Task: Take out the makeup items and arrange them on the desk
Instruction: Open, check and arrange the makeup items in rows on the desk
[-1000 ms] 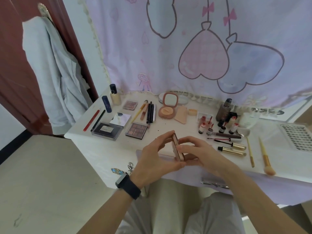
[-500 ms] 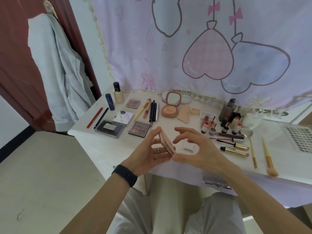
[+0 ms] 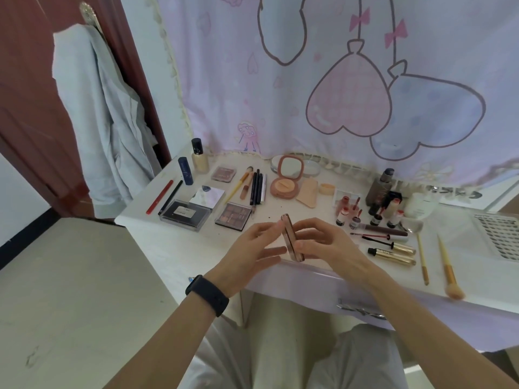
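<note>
A thin pink compact stands on edge, closed, between my two hands above the front of the white desk. My right hand grips it from the right, fingers curled round its edges. My left hand touches its left face with nearly straight fingers; a black band sits on that wrist. Laid out on the desk are eyeshadow palettes, an open round powder compact, pencils, small bottles and gold mascara tubes.
Two makeup brushes lie at the desk's right front, beside a white grid tray. A pale jacket hangs on the red door at left. A pink curtain hangs behind the desk. My knees are under the front edge.
The compact was tilted with its face showing half a second ago; now it stands edge-on again. My left fingers have straightened against it, and the view has shifted closer.
</note>
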{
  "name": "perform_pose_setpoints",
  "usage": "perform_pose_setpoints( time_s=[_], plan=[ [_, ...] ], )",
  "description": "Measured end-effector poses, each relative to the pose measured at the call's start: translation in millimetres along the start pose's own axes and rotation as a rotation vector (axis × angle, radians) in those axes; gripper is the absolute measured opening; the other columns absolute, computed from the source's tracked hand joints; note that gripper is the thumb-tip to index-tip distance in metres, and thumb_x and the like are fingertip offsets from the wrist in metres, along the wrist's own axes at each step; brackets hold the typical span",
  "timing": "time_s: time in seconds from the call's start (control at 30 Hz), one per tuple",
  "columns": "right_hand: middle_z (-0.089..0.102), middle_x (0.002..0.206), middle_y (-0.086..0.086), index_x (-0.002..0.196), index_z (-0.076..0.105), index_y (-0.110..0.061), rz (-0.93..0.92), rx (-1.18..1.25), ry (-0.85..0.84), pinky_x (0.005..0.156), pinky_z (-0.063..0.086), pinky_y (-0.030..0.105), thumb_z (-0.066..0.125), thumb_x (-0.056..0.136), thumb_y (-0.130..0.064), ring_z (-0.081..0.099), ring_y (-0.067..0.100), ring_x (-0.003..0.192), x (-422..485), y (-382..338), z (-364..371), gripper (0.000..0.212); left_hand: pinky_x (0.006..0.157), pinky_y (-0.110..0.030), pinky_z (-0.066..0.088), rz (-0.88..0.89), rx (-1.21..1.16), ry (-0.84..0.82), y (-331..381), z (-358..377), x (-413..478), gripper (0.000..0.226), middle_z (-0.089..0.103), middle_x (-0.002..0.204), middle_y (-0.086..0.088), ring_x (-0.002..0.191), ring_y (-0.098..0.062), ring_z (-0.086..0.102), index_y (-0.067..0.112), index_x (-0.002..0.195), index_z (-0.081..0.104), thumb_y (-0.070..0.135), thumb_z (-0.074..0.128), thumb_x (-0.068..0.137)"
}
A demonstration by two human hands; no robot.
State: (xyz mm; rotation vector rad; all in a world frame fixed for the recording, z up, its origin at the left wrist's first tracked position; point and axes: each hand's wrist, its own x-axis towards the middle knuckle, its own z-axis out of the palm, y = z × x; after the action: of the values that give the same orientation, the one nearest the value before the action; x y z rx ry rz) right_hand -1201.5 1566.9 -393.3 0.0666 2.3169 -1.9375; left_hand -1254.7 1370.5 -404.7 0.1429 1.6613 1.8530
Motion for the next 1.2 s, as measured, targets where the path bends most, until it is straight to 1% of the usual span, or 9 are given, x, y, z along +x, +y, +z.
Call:
perform_pose_setpoints(
  time_s=[0.1, 0.3, 0.4, 0.57, 0.7, 0.83, 0.93, 1.03, 1.2],
  plan=[
    [0.076, 0.111, 0.007, 0.121, 0.064, -0.012, 0.037, 0.078, 0.0, 0.093, 0.057, 0.036, 0.068, 0.093, -0.012, 0.072, 0.025, 0.103, 0.2, -2.0, -0.1, 0.029, 0.092, -0.037, 0.057, 0.067, 0.01, 0.021, 3.5, 4.6, -0.6, 0.068, 0.07, 0.123, -0.008, 0.102, -0.024, 0.073, 0.02, 0.133, 0.054, 0.044, 0.079, 0.074],
    [0.075, 0.111, 0.005, 0.118, 0.067, -0.017, 0.073, 0.117, 0.011, 0.098, 0.054, 0.046, 0.078, 0.082, -0.034, 0.072, 0.026, 0.102, 8.3, -6.5, -5.0, 0.041, 0.09, -0.042, 0.059, 0.112, -0.024, 0.056, 7.2, 8.5, 6.5, 0.058, 0.074, 0.114, -0.009, 0.1, -0.026, 0.073, 0.024, 0.128, 0.061, 0.043, 0.078, 0.076],
    [0.075, 0.11, 0.002, 0.117, 0.067, -0.019, 0.072, 0.101, 0.031, 0.098, 0.055, 0.045, 0.076, 0.085, -0.034, 0.072, 0.022, 0.101, 12.7, -8.4, -4.6, 0.037, 0.088, -0.042, 0.059, 0.119, -0.071, 0.089, 7.5, 11.0, 11.1, 0.059, 0.073, 0.114, -0.01, 0.1, -0.028, 0.073, 0.023, 0.126, 0.062, 0.043, 0.078, 0.073],
    [0.07, 0.116, -0.006, 0.119, 0.066, -0.029, 0.026, 0.05, 0.101, 0.094, 0.058, 0.043, 0.082, 0.075, -0.05, 0.07, 0.014, 0.104, 20.9, -12.3, -6.0, 0.051, 0.093, -0.044, 0.057, 0.088, -0.219, 0.069, 9.4, 10.7, 18.9, 0.055, 0.074, 0.114, -0.009, 0.102, -0.029, 0.072, 0.017, 0.128, 0.063, 0.042, 0.072, 0.08],
    [0.071, 0.114, -0.007, 0.12, 0.068, -0.03, -0.074, 0.07, 0.066, 0.095, 0.056, 0.039, 0.081, 0.078, -0.032, 0.069, 0.014, 0.106, 23.6, -15.4, -17.2, 0.044, 0.079, -0.038, 0.059, -0.085, -0.523, 0.039, 12.4, 4.6, 28.2, 0.057, 0.068, 0.107, -0.019, 0.096, -0.032, 0.066, 0.007, 0.121, 0.068, 0.048, 0.07, 0.082],
    [0.07, 0.115, -0.006, 0.121, 0.07, -0.032, -0.142, -0.087, 0.107, 0.094, 0.056, 0.031, 0.088, 0.076, -0.023, 0.068, 0.009, 0.107, 25.6, -19.0, -18.7, 0.049, 0.073, -0.035, 0.06, -0.151, -0.622, -0.017, 10.7, 0.8, 36.3, 0.059, 0.067, 0.103, -0.022, 0.084, -0.03, 0.066, 0.005, 0.107, 0.075, 0.054, 0.071, 0.074],
    [0.064, 0.11, -0.014, 0.113, 0.074, -0.035, -0.225, -0.232, 0.246, 0.094, 0.056, 0.03, 0.081, 0.082, -0.028, 0.067, 0.006, 0.1, 31.3, -21.3, -17.0, 0.032, 0.074, -0.035, 0.06, -0.22, -0.649, -0.052, 7.7, -1.4, 40.0, 0.069, 0.066, 0.11, -0.025, 0.087, -0.031, 0.066, 0.002, 0.118, 0.069, 0.06, 0.066, 0.081],
    [0.061, 0.11, -0.019, 0.102, 0.075, -0.048, -0.348, -0.385, 0.333, 0.092, 0.051, 0.026, 0.078, 0.083, -0.038, 0.061, 0.006, 0.104, 37.9, -25.4, -21.1, 0.022, 0.075, -0.035, 0.06, -0.286, -0.585, -0.093, 4.5, -3.9, 42.3, 0.081, 0.064, 0.118, -0.029, 0.083, -0.032, 0.065, -0.003, 0.131, 0.059, 0.065, 0.059, 0.088],
    [0.061, 0.103, -0.03, 0.086, 0.062, -0.068, -0.471, -0.571, 0.415, 0.089, 0.038, 0.009, 0.074, 0.086, -0.04, 0.055, -0.005, 0.103, 53.3, -39.1, -24.5, 0.031, 0.077, -0.036, 0.058, -0.331, -0.444, -0.098, 4.2, -1.4, 41.7, 0.082, 0.063, 0.123, -0.032, 0.079, -0.031, 0.065, -0.008, 0.127, 0.06, 0.056, 0.069, 0.078]
  ],
)
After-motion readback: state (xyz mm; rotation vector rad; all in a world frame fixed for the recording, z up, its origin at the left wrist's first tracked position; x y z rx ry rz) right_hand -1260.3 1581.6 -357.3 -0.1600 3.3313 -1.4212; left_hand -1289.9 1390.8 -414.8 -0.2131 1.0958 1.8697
